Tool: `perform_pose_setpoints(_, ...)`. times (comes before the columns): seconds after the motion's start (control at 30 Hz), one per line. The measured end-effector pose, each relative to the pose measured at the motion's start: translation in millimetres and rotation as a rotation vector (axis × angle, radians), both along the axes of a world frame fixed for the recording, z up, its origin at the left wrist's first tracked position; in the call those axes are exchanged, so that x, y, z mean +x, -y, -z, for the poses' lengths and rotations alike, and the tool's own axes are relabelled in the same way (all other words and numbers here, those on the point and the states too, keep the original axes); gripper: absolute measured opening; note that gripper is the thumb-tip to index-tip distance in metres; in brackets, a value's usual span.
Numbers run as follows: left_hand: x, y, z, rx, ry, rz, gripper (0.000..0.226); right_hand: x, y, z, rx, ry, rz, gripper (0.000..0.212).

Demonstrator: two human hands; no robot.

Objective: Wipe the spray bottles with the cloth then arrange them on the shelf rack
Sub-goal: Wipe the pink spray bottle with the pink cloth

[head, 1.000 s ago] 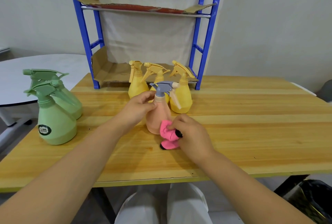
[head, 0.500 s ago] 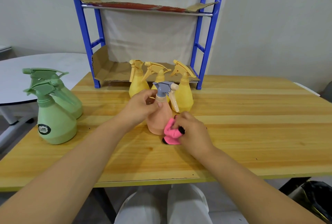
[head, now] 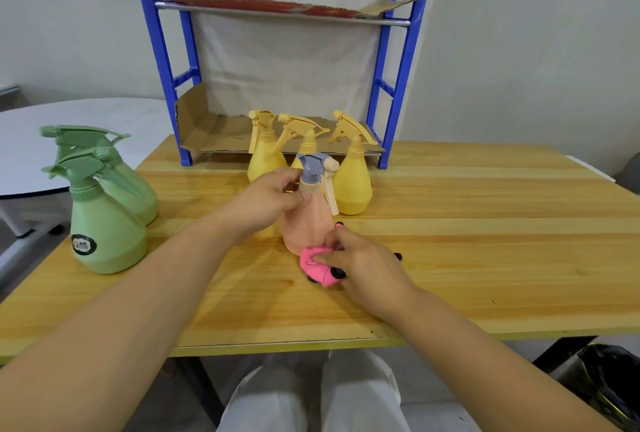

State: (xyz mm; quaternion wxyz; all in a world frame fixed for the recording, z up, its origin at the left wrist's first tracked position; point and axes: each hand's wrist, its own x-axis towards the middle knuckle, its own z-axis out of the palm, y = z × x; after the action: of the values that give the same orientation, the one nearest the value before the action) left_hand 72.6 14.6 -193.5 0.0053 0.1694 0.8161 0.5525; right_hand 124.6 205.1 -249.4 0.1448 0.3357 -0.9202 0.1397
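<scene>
At the centre of the frame we see a peach spray bottle standing roughly upright on the wooden table. Its body is a smooth, pale, cone-like shape. It carries a grey trigger head with a cream nozzle tip, and a cream lever hangs down its right side.

Our left hand curls its fingers and thumb round the bottle's neck, just under the grey head. Our right hand, lower and to the right, holds a bunched pink cloth with black trim, pressed against the base of the bottle.

Just behind the peach bottle we find three yellow spray bottles in a tight row. They stand in front of the blue shelf rack, whose lower level is lined with cardboard.

Towards the left edge of the frame two green spray bottles stand close together, one behind the other. The nearer one bears a dark round label. A white round table shows behind them at the far left.
</scene>
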Motion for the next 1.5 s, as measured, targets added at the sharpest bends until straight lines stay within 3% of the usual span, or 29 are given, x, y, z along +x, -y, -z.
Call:
perform_pose_setpoints(0.3,5,2,2,0.103,0.12,0.07,0.035,-2,-10,-1,-0.045,0.048,0.119,0.04)
perform_pose_setpoints(0.53,8,-15,35,0.22,-0.053,-0.264,0.042,10,-1,-2,-0.016,0.006,-0.023,0.046)
perform_pose_setpoints(1.03,11,2,25,0.18,0.089,0.017,0.026,-14,-19,-11,-0.093,0.134,0.194,0.038)
perform_pose_setpoints(1.2,16,-1,24,0.195,0.15,0.045,0.039,-6,-14,-10,-0.058,0.101,0.157,0.039)
perform_pose_setpoints(1.33,17,-14,28,0.037,0.004,-0.099,0.076,4,-8,-8,-0.044,0.063,0.092,0.042)
perform_pose_setpoints(1.5,10,-15,37,0.04,-0.04,-0.168,0.074,0,-8,-8,-0.061,0.081,0.09,0.044)
